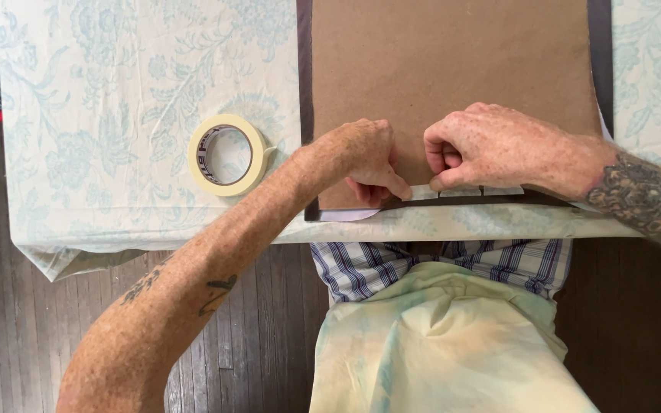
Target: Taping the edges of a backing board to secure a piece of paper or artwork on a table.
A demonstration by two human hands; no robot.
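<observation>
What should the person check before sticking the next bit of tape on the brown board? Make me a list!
1. Tape strip lies along the near edge of the brown board: ok.
2. Left hand presses the strip's left end with a fingertip: ok.
3. Right hand pinches the strip beside it: ok.
4. Strip pressed flat all along, with no wrinkles: cannot tell, the hands cover part of it.
5. Roll of masking tape lies close by on the flowered tablecloth, left of the board: ok.
6. Dark frame shows evenly around the board: cannot tell, the far side is out of view.
</observation>
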